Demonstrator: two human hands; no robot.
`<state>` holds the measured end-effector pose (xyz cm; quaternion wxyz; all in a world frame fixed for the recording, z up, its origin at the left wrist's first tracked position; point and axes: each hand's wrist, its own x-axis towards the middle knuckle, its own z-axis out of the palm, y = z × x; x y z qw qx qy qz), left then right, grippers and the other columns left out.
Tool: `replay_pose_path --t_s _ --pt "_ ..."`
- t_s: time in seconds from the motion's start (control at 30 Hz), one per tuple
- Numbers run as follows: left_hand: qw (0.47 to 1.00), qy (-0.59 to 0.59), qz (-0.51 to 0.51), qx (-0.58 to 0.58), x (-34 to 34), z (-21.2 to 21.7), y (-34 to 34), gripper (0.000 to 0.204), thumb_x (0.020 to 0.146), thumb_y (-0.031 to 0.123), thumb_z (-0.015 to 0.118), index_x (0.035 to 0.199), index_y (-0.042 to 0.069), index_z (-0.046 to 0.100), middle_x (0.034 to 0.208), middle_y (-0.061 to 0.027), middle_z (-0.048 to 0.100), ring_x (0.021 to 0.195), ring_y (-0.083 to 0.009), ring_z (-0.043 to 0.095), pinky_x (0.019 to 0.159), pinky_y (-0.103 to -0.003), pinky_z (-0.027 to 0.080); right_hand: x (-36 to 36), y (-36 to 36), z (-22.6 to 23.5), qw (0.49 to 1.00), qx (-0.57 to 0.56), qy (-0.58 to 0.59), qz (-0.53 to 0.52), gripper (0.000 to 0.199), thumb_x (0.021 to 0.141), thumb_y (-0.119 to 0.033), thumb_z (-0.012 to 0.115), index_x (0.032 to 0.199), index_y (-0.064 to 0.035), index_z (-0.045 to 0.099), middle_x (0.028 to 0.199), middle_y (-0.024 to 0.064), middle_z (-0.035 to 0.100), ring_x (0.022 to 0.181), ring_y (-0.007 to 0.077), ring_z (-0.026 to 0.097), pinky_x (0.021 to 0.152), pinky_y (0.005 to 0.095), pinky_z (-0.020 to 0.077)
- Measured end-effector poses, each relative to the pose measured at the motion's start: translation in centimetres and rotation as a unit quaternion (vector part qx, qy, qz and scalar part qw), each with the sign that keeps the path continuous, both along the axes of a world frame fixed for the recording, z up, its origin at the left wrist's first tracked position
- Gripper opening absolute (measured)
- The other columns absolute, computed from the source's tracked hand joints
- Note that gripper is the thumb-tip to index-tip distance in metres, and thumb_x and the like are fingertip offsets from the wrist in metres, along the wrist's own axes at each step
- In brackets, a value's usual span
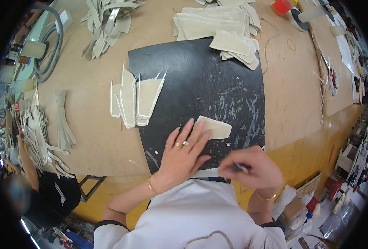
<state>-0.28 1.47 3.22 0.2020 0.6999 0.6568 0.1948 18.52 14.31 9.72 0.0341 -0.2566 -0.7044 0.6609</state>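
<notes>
Your left grip: spread, fingers on beige piece
Your right grip: curled, pinching dark object
Black mat: underneath

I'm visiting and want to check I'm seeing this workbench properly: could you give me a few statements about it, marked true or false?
1. The left hand rests partly on a beige piece. True.
2. The right hand is empty. False: it is curled around a small dark item, too blurred to identify.
3. That beige piece lies on a black mat. True.
4. The white-edged pieces lie right of the left hand. False: they lie to its left, farther from the person.
</notes>
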Motion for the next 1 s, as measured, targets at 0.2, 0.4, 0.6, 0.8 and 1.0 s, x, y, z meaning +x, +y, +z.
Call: replay_pose_path --t_s 0.2,0.4,0.6,0.8,1.0 --pt "0.808 -0.564 0.148 -0.086 -2.3 1.8 -0.3 0.022 0.093 0.009 0.066 0.114 0.002 0.069 0.116 -0.0066 0.063 0.088 -0.01 0.057 0.073 -0.024 0.044 -2.3 0.3 -1.2 0.999 -0.023 -0.024 -0.042 0.015 0.089 -0.016 0.072 0.093 -0.0017 0.068 0.063 0.0057 0.057 0.053 0.0149 0.045 0.05 0.0294 0.0372" --pt "0.708 -0.677 0.13 -0.154 -2.9 2.3 0.6 0.018 0.09 0.006 0.072 0.107 0.0 0.07 0.108 -0.0044 0.061 0.084 -0.0063 0.053 0.07 -0.02 0.042 -2.7 0.3 -0.8 0.998 -0.034 -0.032 -0.047 0.015 0.09 -0.016 0.073 0.093 -0.001 0.068 0.064 0.0061 0.057 0.053 0.0129 0.045 0.05 0.0285 0.0372" --pt "0.893 -0.401 0.201 -0.028 -2.2 2.0 1.0 0.011 0.081 0.005 0.078 0.091 0.005 0.073 0.102 -0.0053 0.059 0.088 -0.0133 0.053 0.076 -0.028 0.043 -3.7 -0.4 -1.6 0.987 0.072 -0.088 -0.11 0.016 0.087 -0.013 0.074 0.089 0.0016 0.067 0.065 0.0068 0.059 0.054 0.0125 0.048 0.05 0.028 0.0385" --pt "0.938 -0.177 0.273 0.118 -1.6 -1.5 3.8 0.011 0.076 0.01 0.08 0.084 0.009 0.073 0.098 -0.006 0.052 0.091 -0.0233 0.048 0.08 -0.036 0.039 -5.1 -0.7 -3.7 0.926 0.25 -0.204 -0.195 0.028 0.09 -0.025 0.071 0.08 0.0009 0.065 0.056 0.0095 0.051 0.048 0.0182 0.044 0.048 0.0324 0.0349" --pt "0.945 -0.118 0.275 0.129 -1.4 -2.4 4.1 0.012 0.076 0.012 0.081 0.085 0.011 0.073 0.1 -0.0052 0.053 0.092 -0.0236 0.049 0.08 -0.037 0.039 -5.5 -0.5 -4.3 0.915 0.236 -0.242 -0.223 0.032 0.091 -0.028 0.072 0.077 -0.0008 0.064 0.055 0.0078 0.052 0.046 0.0169 0.046 0.048 0.0324 0.0345"
